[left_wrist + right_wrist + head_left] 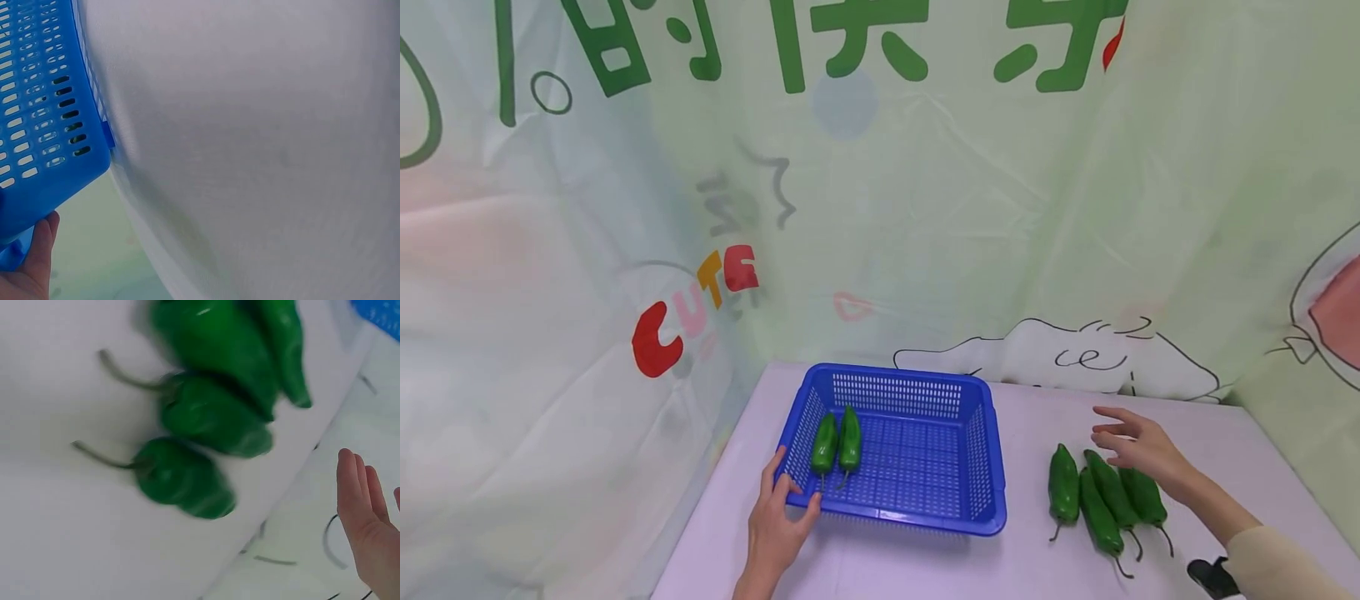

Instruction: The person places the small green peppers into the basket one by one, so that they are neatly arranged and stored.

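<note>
A blue plastic basket (898, 521) with slotted walls sits on the table, two green peppers (849, 442) lying side by side in its left part. My left hand (777, 523) grips the basket's near left corner, fingers over the side rim and thumb at the front rim. In the left wrist view, part of that hand (36, 259) shows by the basket's rim (94, 172). To the right, my right hand (1138, 450) hovers over a group of several green peppers (1101, 512), its fingers loosely extended and holding nothing. The right wrist view shows these peppers (215, 415) blurred, stems pointing left.
The table (880, 575) has a pale cover. A small black object (1212, 577) lies by the right sleeve at the near edge. Behind and on the left hangs a printed cloth (917, 225) with green characters and drawings, reaching the table's back edge.
</note>
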### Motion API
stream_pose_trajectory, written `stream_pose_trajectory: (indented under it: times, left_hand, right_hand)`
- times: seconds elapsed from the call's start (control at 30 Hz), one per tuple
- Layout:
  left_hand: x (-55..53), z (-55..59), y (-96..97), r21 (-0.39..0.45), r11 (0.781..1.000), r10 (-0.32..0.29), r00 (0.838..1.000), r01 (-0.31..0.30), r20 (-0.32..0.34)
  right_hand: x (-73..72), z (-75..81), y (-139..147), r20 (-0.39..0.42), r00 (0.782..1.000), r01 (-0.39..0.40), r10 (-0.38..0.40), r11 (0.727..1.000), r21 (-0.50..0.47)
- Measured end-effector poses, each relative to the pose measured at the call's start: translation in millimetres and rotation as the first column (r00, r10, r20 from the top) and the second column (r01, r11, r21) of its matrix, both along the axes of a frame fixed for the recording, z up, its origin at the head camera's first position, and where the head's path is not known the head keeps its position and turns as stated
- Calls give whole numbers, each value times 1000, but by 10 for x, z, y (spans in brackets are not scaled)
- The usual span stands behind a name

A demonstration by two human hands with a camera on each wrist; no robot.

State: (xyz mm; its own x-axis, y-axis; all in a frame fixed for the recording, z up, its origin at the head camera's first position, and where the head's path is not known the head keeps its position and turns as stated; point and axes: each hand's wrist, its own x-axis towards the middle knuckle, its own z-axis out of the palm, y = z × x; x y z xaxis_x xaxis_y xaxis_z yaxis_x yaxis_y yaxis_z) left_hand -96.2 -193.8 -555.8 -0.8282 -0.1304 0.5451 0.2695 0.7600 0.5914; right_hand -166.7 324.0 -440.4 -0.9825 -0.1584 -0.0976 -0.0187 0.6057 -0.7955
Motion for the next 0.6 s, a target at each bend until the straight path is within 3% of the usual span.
stream_pose_trajectory:
  times: [0.37,0.6]
  left_hand:
    - [7,9,5,6,1000,-2,1000,2,-3]
    - [15,21,4,1,1000,0,1000,0,9]
  right_hand:
    - [153,-191,699,41,994,105,-103,994,-42]
    - [275,-449,1011,135,978,170,-161,983,-62]
